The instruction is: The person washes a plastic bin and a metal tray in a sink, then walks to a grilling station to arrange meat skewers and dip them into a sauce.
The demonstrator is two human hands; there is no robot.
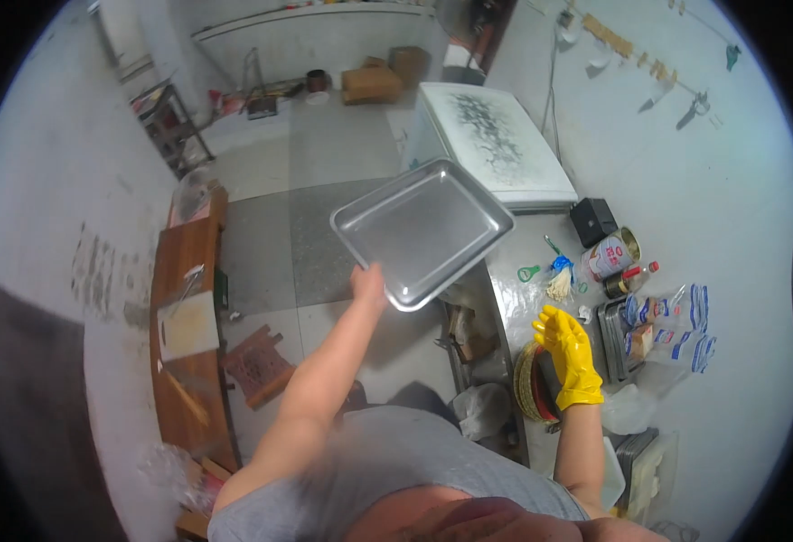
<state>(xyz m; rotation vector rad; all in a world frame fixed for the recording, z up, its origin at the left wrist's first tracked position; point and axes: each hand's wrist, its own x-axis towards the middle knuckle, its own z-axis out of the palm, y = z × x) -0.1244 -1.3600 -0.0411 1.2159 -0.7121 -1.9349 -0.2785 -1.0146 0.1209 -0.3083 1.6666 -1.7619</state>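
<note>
My bare left hand (369, 283) grips one edge of a shallow rectangular metal tray (423, 234) and holds it out in front of me, its hollow side towards my view. Nothing lies in the tray. On my right hand (568, 356) I wear a yellow rubber glove. That hand is raised near the metal counter (515, 271), its palm partly turned up, its fingers extended and nothing in them. Partly behind the gloved hand is a round woven basket (526, 386). Stacked metal trays (613, 339) stand just right of the glove.
A white refrigerator or freezer (505, 146) stands beyond the counter. Near the wall are a black box (593, 222), a large can (610, 256) and a bottle (630, 279). On the left, a wooden table (189, 264) carries a cutting board (189, 325); a wooden stool (257, 362) is beside it.
</note>
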